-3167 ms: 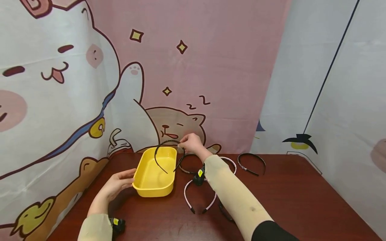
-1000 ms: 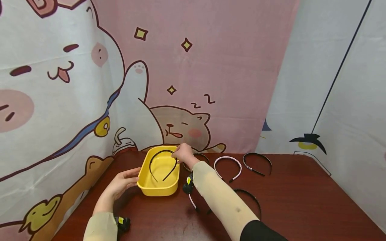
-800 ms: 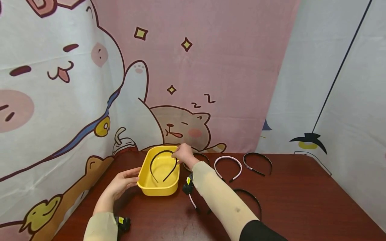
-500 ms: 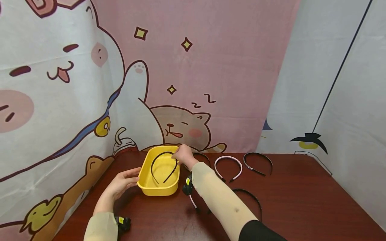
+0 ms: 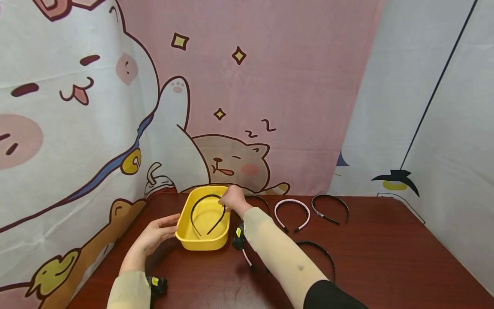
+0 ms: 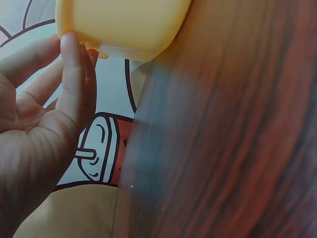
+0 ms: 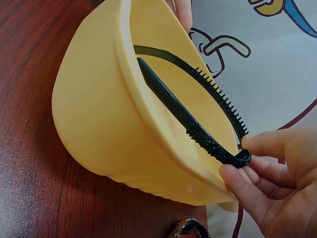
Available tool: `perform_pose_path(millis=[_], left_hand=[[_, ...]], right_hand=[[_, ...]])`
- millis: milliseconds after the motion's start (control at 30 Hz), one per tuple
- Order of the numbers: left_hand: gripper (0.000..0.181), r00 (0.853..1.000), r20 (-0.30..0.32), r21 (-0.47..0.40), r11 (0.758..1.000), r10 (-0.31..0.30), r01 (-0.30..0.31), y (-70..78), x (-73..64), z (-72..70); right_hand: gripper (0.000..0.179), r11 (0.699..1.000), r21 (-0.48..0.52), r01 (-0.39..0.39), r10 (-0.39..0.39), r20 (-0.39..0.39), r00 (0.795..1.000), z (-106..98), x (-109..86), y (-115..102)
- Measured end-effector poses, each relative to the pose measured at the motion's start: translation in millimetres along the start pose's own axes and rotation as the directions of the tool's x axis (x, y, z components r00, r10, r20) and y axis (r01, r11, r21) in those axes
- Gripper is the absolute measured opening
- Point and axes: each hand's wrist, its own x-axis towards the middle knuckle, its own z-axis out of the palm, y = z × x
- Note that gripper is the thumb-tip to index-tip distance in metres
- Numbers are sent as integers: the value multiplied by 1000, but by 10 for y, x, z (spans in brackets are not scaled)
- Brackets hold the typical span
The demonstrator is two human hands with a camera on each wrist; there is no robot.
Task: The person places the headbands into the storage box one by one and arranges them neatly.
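In the head view, a yellow plastic tub (image 5: 203, 245) stands on the dark red-brown table. My right hand (image 5: 234, 200) pinches a black toothed headband (image 7: 171, 105) between thumb and fingers at the tub's right rim. The right wrist view shows a glittery beaded section close to the fingertips, with the headband's two ends reaching down inside the tub. On the opposite side, my left hand (image 5: 156, 237) rests its extended fingers against the tub's outer wall. The left wrist view has those fingertips right at the rim, the tub's inside being out of sight there.
A pink headband (image 5: 292, 201) and a black headband (image 5: 335, 198) lie toward the back right. Another black headband (image 5: 328, 256) and a pink one (image 5: 247, 257) are partly hidden by the right arm. Behind the right hand lies a dark headband (image 5: 260, 198). A printed curtain (image 5: 301, 107) closes the back.
Since the oldest frame, my right hand has lowered the black headband from above the tub into its opening. Over the last second it has barely moved. My left hand stays at the tub.
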Motion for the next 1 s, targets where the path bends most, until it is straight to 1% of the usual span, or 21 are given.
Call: perform_pose_path(millis=[167, 267, 400, 500, 633, 800, 867, 900, 1000], left_hand=[[54, 1000, 6, 4, 1000, 3, -3, -5, -1, -6], [55, 1000, 10, 5, 1000, 6, -6, -5, 1, -7], [56, 1000, 8, 5, 1000, 6, -6, -4, 1, -10], [56, 1000, 5, 8, 1000, 7, -7, -5, 0, -11], [55, 1000, -4, 3, 1000, 5, -5, 3, 2, -3], [54, 1000, -10, 2, 1000, 6, -6, 9, 8, 7], [54, 1000, -10, 1, 1000, 6, -6, 8, 11, 6], [55, 1000, -2, 9, 1000, 13, -13, 6, 11, 4], [55, 1000, -11, 1, 1000, 4, -4, 2, 11, -3]], right_hand=[[15, 1000, -12, -13, 14, 8, 1000, 28, 12, -13], [19, 1000, -11, -7, 8, 11, 1000, 40, 18, -16], [38, 1000, -28, 7, -6, 18, 1000, 46, 20, -18], [47, 999, -41, 12, -11, 22, 1000, 46, 17, -25], [41, 999, -51, 13, -12, 21, 1000, 44, 12, -37], [19, 997, -81, 17, -15, 23, 1000, 43, 19, -34], [13, 996, -87, 25, -23, 25, 999, 38, 18, -33], [12, 996, -89, 29, -26, 28, 999, 33, 18, -33], [12, 996, -72, 45, -42, 36, 998, 13, 15, -36]])
